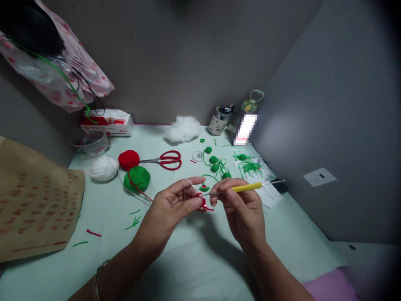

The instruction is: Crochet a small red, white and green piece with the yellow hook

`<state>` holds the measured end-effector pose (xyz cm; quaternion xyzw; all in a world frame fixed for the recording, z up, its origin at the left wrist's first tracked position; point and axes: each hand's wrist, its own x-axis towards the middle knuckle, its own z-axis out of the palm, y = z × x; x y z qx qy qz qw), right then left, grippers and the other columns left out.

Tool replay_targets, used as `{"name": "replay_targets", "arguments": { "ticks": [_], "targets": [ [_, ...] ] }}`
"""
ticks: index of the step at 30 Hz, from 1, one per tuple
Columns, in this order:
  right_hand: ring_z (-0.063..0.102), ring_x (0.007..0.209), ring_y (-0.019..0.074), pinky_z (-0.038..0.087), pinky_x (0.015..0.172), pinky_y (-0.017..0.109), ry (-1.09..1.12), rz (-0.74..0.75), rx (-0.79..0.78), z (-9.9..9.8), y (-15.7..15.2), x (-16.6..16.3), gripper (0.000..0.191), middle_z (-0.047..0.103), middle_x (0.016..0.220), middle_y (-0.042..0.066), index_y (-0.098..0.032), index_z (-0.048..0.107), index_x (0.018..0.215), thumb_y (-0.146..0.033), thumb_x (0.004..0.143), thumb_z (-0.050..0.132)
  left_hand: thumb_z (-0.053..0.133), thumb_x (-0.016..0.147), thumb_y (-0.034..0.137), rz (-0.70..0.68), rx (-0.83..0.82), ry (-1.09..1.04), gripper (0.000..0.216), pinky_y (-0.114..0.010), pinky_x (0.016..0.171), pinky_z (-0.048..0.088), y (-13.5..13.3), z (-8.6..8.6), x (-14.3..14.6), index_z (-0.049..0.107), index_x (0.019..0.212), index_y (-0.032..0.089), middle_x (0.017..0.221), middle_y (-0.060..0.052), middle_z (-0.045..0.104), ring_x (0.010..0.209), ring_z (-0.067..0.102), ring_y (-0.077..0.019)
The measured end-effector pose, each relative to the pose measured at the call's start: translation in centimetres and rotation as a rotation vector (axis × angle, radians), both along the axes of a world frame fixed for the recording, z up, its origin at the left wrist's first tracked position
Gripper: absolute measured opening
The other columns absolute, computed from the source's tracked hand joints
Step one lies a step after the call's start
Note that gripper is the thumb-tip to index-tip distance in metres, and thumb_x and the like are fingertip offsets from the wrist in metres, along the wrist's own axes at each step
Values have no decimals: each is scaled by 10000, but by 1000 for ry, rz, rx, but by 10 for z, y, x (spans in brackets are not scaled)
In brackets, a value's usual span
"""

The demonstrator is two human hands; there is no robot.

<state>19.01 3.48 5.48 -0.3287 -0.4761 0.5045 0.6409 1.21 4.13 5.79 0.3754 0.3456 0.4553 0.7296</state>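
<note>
A small red crocheted piece (200, 202) is pinched between the thumb and curled fingers of the left hand (171, 207), held above the near middle of the pale green table (103, 246). A thin white strand is looped over the left forefinger. A yellow-handled metal crochet hook (247, 187) is gripped by the closed fingers of the right hand (241, 209), just right of the left hand, with the hook's tip laid against the red piece and its bare metal end pointing to the right. A red strand and a white strand are seen running from the piece toward the left, to a round ball of green yarn (137, 178).

Just behind the green ball a round ball of red yarn (128, 159) is set, and to the left of it a ball of white yarn (103, 168). Red-handled scissors (164, 160) are laid to the right of the red ball. Several small green crocheted pieces (216, 162) are scattered far of the hands, with loose green threads on a white sheet at the right. A tuft of white stuffing (183, 128) is placed near the far wall, beside a cylindrical pen holder (219, 120). A brown paper bag (34, 200) is lying at the left edge.
</note>
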Motion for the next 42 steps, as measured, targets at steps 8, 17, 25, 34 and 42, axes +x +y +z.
{"name": "replay_targets", "arguments": {
  "ticks": [8,17,25,34,42],
  "targets": [
    [680,801,153,593,712,287,-80,56,62,-10,-2,-1,100,732,916,25,-272,801,986,-282,983,701,855,849,283,-37,-18,-25,344,-302,889,518,-2,-1,3,799,1189,286,863,6,686,868,677,-152],
    [674,723,149,577,673,296,-73,-27,53,-4,-2,2,91,709,864,19,-245,788,948,-299,968,717,855,846,295,-13,-19,-12,328,-293,873,508,-2,1,2,800,1169,285,876,9,665,867,664,-152],
    [653,821,197,551,704,355,-243,-157,241,-6,-6,-1,151,727,880,38,-276,793,1008,-233,1003,648,849,846,323,-9,-11,13,349,-311,854,483,-1,-3,2,796,1186,267,889,-8,682,864,636,-167],
    [639,811,199,539,698,360,-246,-147,267,-7,-5,-1,167,724,878,38,-273,787,1024,-209,1005,634,859,838,312,0,-26,9,335,-289,851,473,-1,-2,2,803,1166,278,899,-3,691,875,622,-153],
    [641,816,207,552,681,357,-253,-198,256,-7,-6,-1,167,717,876,45,-275,791,1001,-212,998,636,860,836,318,-6,-40,-10,349,-314,865,485,1,-3,3,790,1173,257,898,-9,703,872,660,-164]
  ]
}}
